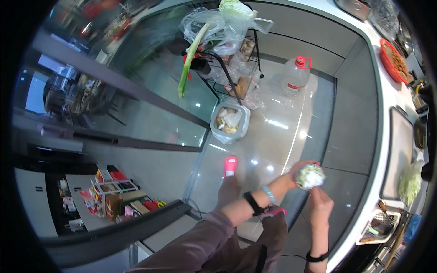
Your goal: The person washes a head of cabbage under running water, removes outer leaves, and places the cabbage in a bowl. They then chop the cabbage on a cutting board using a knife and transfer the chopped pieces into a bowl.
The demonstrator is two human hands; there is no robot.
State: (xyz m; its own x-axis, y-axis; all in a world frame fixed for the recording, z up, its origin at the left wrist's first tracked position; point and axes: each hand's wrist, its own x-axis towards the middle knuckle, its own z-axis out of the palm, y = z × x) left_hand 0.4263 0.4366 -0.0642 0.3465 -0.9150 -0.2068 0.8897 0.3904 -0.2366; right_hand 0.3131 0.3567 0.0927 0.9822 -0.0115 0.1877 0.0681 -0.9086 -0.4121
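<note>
My left hand holds a small bowl from its far left side, above the kitchen floor. Chopped pale green vegetable, looking like cabbage, fills the bowl, with a white heap on top. At the bowl's near rim are the closed fingers of my right hand; whether they hold a utensil cannot be told. Both wrists wear black bands, and a light blue bangle is on the left one.
A lined bin with scraps stands by the glass door. Behind it is a wire rack with bags, a cabbage and a leek. A large plastic jug stands on the floor. The counter at right holds a cutting board and a red basket.
</note>
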